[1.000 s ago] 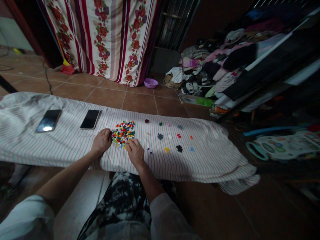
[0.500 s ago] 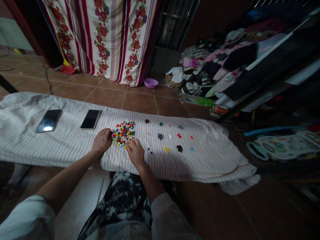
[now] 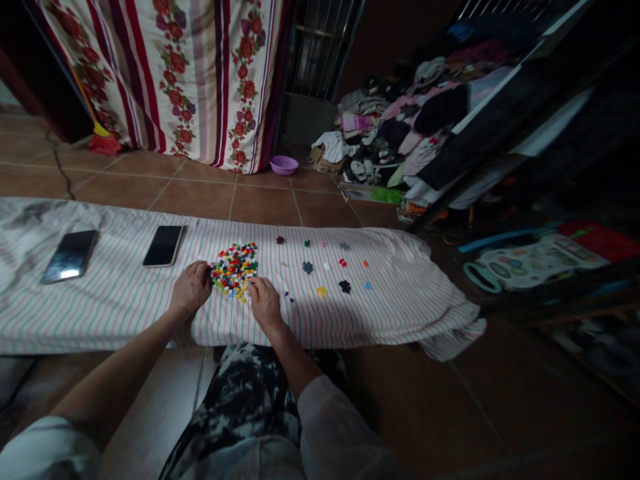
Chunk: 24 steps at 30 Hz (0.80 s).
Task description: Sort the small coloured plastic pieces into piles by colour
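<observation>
A heap of small multicoloured plastic pieces (image 3: 235,267) lies on a striped cloth (image 3: 400,307). My left hand (image 3: 191,288) rests at the heap's left edge, fingers curled together against it; whether a piece is between them is hidden. At the right edge of the heap my right hand (image 3: 266,303) is closed in a pinch, and what its fingertips hold is too small to make out. Right of it are small one-colour groups, among them dark grey pieces (image 3: 307,267), yellow pieces (image 3: 321,291), black pieces (image 3: 345,286) and purple pieces (image 3: 292,300).
Two phones, a pale-edged phone (image 3: 163,245) and a dark phone (image 3: 70,256), lie on the cloth to the left. Beyond it, a purple basin (image 3: 284,165) stands on the tiled floor by a floral curtain (image 3: 205,87). Piled clothes (image 3: 390,127) fill the back right.
The camera view has shifted, so the scene sits further left. Both hands stay at the sides of the heap, with slight finger movement.
</observation>
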Each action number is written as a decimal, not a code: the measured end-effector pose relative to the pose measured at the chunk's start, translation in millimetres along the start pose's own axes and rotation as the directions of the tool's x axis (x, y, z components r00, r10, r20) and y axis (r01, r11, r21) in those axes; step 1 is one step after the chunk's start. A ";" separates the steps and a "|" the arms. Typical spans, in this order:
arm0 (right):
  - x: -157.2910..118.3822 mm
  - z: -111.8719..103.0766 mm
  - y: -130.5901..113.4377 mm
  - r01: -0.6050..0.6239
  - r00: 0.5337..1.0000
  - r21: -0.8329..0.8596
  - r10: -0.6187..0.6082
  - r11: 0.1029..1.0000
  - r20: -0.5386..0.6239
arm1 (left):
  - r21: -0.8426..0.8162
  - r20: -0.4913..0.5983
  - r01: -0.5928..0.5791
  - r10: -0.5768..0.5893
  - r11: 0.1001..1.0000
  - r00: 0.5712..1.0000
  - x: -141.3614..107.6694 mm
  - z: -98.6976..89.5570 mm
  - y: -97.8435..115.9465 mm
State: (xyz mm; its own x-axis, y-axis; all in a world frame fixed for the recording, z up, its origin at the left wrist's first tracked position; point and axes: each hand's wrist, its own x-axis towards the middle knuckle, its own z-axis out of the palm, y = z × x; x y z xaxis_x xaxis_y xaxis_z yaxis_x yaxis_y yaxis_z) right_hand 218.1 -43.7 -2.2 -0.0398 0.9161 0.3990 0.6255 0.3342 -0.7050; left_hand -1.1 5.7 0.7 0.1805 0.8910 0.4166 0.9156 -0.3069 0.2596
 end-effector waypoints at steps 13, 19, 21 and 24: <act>-2.6 -3.0 -6.4 -0.139 0.984 0.059 0.144 0.989 -0.109 | -0.028 -0.012 -0.006 0.006 1.000 1.000 0.2 -1.3 -0.5; -8.4 -20.9 -12.7 -0.159 0.963 0.116 0.180 0.980 -0.201 | -0.002 -0.006 -0.023 0.023 1.000 1.000 -0.5 -0.4 -2.0; -10.4 -33.4 -10.5 -0.166 0.953 0.148 0.197 0.975 -0.232 | -0.005 -0.011 -0.036 0.036 0.999 0.999 -0.5 -0.1 -2.3; -11.2 -58.8 2.6 -0.165 0.927 0.206 0.224 0.964 -0.302 | -0.019 -0.017 -0.034 0.033 0.999 0.999 -0.4 -0.8 -1.8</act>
State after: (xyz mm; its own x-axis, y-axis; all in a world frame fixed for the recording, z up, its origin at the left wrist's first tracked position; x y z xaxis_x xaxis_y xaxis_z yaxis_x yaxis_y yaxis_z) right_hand 266.0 -66.1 26.0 0.3382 0.8568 0.3892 0.4490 0.2166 -0.8669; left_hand -3.1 5.6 0.7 0.2049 0.8745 0.4397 0.9020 -0.3432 0.2621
